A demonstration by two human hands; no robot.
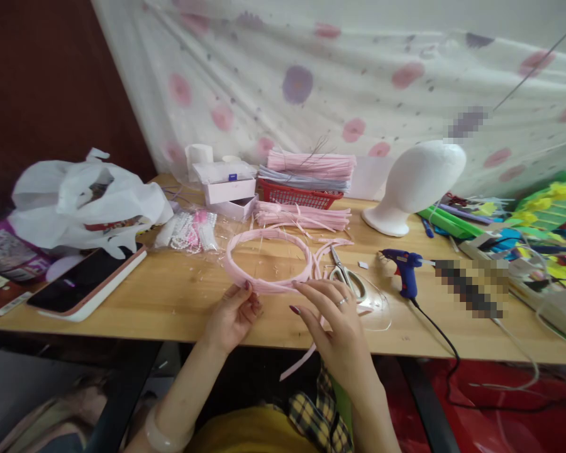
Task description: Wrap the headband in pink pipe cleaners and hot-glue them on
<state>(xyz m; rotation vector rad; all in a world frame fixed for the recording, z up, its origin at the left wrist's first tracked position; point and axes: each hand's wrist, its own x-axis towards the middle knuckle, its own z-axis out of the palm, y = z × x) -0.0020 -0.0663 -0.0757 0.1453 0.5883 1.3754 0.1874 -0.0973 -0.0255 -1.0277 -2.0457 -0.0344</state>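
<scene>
A round hoop wrapped in pink ribbon (268, 286) is held just above the wooden table, tilted so its opening shows. My left hand (233, 314) pinches its near edge between thumb and fingers. At the hoop's right front, my right hand (332, 314) has its fingers stretched out and the thumb apart, with the fingertips at the ribbon. A loose end of pink ribbon (297, 363) hangs below my right hand; its path behind the hand is hidden. Scissors with pale handles (356, 284) lie just beyond my right fingers, beside more pink ribbon strips.
A blue glue gun (405, 270) with a cord lies right of the scissors. Behind stand a white foam head (415, 185), a red basket (302, 196) and pink bundles (306, 217). Leftward are bagged beads (188, 233), a phone (85, 280) and a white plastic bag (82, 204).
</scene>
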